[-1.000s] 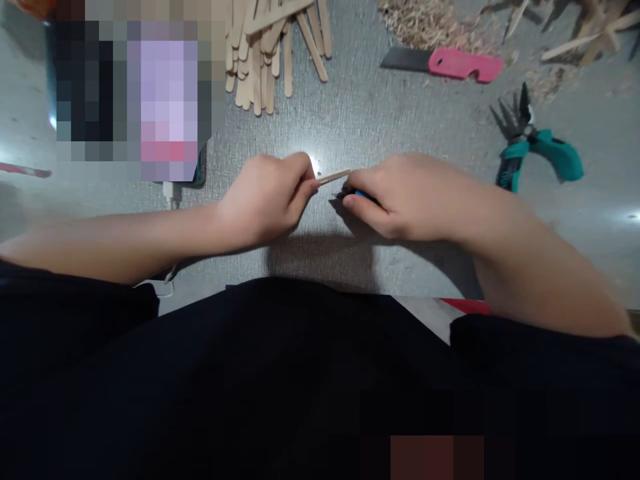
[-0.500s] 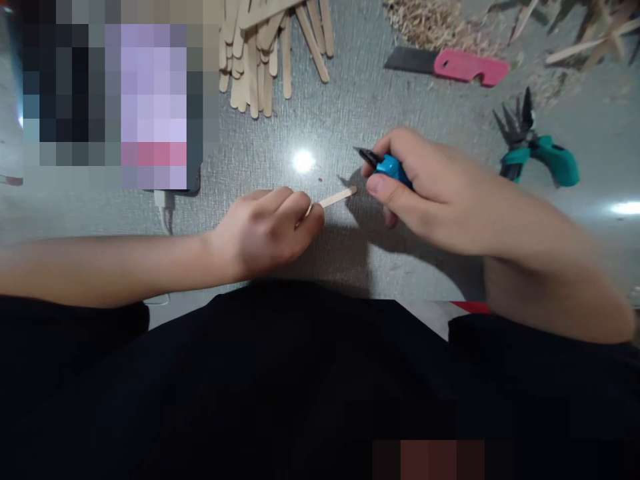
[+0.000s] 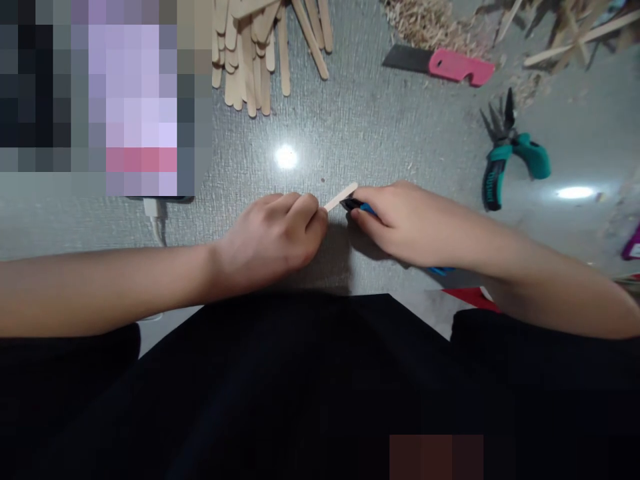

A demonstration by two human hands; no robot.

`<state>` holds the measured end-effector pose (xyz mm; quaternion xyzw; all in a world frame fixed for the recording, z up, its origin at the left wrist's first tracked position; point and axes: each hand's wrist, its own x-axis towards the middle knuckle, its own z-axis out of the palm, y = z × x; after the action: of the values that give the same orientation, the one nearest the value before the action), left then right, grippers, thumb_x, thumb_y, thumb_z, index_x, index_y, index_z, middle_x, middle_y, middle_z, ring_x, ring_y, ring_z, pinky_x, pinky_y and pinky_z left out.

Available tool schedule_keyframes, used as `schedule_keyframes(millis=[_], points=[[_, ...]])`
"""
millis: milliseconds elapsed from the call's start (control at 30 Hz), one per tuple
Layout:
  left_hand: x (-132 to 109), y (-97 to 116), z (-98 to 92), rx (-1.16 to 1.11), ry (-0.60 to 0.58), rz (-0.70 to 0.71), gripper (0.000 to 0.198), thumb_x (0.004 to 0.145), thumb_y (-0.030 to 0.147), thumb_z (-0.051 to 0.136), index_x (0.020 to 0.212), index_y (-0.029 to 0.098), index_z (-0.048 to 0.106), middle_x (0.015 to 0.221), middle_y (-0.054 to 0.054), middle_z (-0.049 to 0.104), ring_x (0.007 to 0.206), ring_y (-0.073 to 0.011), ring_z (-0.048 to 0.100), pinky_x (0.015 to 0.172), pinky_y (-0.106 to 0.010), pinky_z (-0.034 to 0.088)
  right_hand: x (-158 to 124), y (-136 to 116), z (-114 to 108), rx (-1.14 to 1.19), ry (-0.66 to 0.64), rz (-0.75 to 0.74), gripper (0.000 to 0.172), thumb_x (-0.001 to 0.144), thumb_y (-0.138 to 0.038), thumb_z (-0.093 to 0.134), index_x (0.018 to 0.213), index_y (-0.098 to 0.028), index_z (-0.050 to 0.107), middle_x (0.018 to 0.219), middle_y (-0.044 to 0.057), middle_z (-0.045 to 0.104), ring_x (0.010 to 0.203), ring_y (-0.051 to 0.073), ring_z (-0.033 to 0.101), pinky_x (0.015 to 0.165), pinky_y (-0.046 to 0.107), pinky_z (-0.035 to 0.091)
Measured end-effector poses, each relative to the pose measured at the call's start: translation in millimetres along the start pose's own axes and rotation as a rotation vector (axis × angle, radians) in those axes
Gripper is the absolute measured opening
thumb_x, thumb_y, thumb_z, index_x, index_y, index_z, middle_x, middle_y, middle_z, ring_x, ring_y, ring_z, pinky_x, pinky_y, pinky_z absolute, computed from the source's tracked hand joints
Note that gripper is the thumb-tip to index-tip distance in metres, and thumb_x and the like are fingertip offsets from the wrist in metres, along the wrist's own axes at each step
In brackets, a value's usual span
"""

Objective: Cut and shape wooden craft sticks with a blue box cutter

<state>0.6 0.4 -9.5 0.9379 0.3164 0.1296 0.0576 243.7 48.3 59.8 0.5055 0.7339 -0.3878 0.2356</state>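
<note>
My left hand (image 3: 273,230) rests on the grey table (image 3: 380,133), fingers pinched shut on a small wooden stick (image 3: 341,197) whose free end points up and right. My right hand (image 3: 400,223) is closed around a blue-handled cutter (image 3: 361,207), its dark tip touching the stick's free end. The cutter's blue tail (image 3: 443,271) shows under my right wrist. Both hands sit close together just beyond my dark-clothed lap.
A heap of wooden craft sticks (image 3: 265,47) lies at the top centre. A pink-handled blade (image 3: 445,65) and teal-handled pliers (image 3: 510,150) lie at the right, with wood shavings (image 3: 425,20) behind. A blurred-out device with a white cable (image 3: 155,217) sits at left.
My right hand had lifted the cutter away from the stick half a second ago; now it is back down with the tip against the stick's end. My left hand kept hold of the stick.
</note>
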Motion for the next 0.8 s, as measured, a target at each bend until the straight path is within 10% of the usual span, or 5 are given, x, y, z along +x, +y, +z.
schedule_keyframes(millis=[600,800], points=[[-1,0,3.5,0.026,-0.013,0.031,0.034,0.111,0.001,0.048,0.111,0.010,0.082,0.097,-0.012,0.077,0.080,-0.0206,0.069,0.063,-0.033,0.040,3,-15,-1,-0.108,0.012,0.077,0.029,0.116,-0.037,0.043,0.102,-0.025,0.065,0.096,0.012,0.078,0.080,0.027,0.067,0.070,0.039,0.039],[-1,0,7.2,0.003,0.028,0.043,0.035,0.107,-0.002,0.046,0.106,0.010,0.080,0.092,-0.011,0.074,0.077,-0.0195,0.067,0.059,-0.032,0.036,8,-29,-17,-0.057,-0.180,0.216,0.029,0.115,-0.035,0.050,0.101,-0.024,0.072,0.064,0.007,0.072,0.053,0.025,0.066,0.057,0.040,0.042]])
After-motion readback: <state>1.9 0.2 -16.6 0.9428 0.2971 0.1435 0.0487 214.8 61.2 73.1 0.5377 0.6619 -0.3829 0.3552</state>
